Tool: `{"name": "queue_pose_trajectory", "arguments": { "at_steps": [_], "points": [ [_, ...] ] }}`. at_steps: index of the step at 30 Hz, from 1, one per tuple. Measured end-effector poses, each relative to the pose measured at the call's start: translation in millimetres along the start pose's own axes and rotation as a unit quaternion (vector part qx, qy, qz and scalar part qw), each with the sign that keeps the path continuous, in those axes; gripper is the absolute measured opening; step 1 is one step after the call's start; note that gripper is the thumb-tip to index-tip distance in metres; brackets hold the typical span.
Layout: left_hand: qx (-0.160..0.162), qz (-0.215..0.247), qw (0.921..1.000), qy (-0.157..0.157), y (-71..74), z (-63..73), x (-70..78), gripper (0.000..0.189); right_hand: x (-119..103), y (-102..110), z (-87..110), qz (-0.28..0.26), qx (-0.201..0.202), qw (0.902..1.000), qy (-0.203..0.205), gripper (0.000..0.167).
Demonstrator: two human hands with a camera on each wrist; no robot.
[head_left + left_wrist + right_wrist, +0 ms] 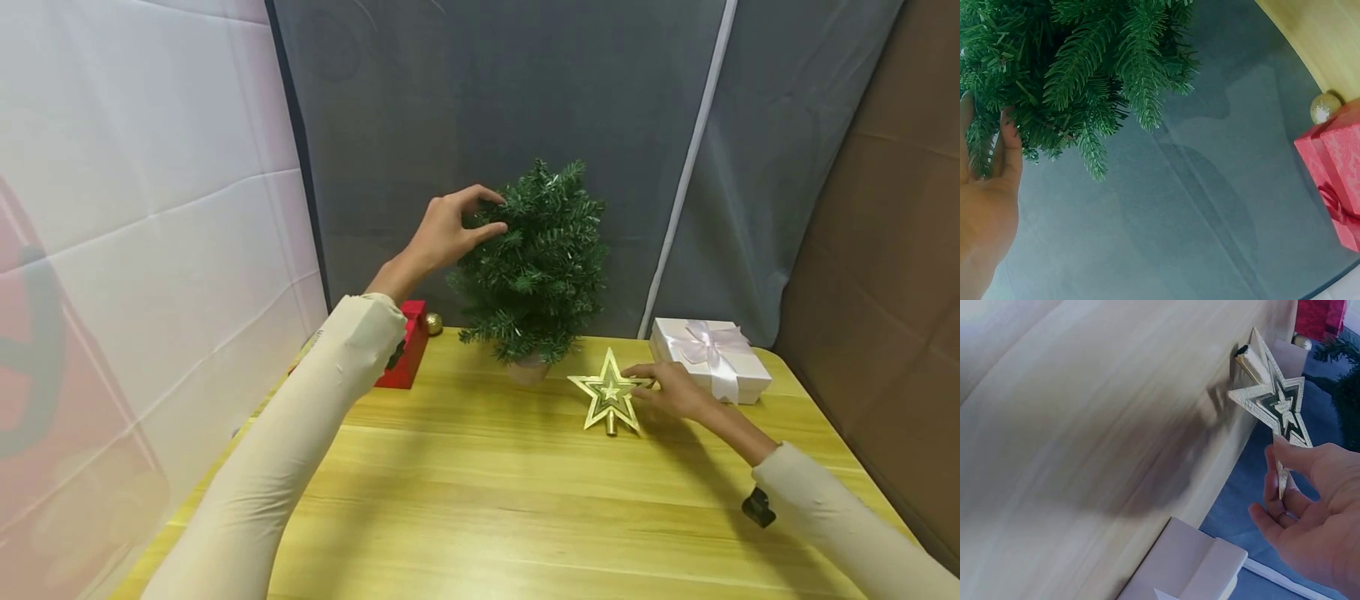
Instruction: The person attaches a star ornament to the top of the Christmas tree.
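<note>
A small green artificial Christmas tree (pixel 536 258) in a pale pot (pixel 528 370) stands at the back of the table. My left hand (pixel 450 229) is at its upper left, thumb and fingers apart, fingertips right at the needles. In the left wrist view a sprig (pixel 984 140) lies between the thumb and fingers of that hand (pixel 988 206). My right hand (pixel 677 390) pinches a gold star tree topper (pixel 611 390) by one point, thumb on its front face. The star's short tube (pixel 1250 362) points down toward the table in the head view.
A white gift box (pixel 712 358) with a pale ribbon stands at the right rear. Left of the tree are a red box (pixel 408 354), partly hidden by my left sleeve, and a gold ball (pixel 433 324). Grey cloth (pixel 420 108) hangs behind the wooden table (pixel 480 500).
</note>
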State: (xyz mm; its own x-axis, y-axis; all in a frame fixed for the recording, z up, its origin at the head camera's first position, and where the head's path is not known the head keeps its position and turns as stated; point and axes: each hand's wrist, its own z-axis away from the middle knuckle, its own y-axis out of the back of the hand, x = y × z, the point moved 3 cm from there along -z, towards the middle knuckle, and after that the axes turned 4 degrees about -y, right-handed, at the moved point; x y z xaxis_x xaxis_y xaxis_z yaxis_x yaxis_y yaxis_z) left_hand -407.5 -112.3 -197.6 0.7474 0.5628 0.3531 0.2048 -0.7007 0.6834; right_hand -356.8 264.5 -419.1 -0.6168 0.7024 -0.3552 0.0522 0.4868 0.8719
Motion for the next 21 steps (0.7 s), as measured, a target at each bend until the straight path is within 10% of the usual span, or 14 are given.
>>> {"name": "queue_pose_trajectory", "arguments": {
  "at_steps": [21],
  "points": [
    [-0.001,0.009,0.9998,0.018,-1.1,1.0,-3.5,0.041,-13.1,62.0,-6.3,-0.001,0.014,0.9992,-0.038,0.023]
  ]
}}
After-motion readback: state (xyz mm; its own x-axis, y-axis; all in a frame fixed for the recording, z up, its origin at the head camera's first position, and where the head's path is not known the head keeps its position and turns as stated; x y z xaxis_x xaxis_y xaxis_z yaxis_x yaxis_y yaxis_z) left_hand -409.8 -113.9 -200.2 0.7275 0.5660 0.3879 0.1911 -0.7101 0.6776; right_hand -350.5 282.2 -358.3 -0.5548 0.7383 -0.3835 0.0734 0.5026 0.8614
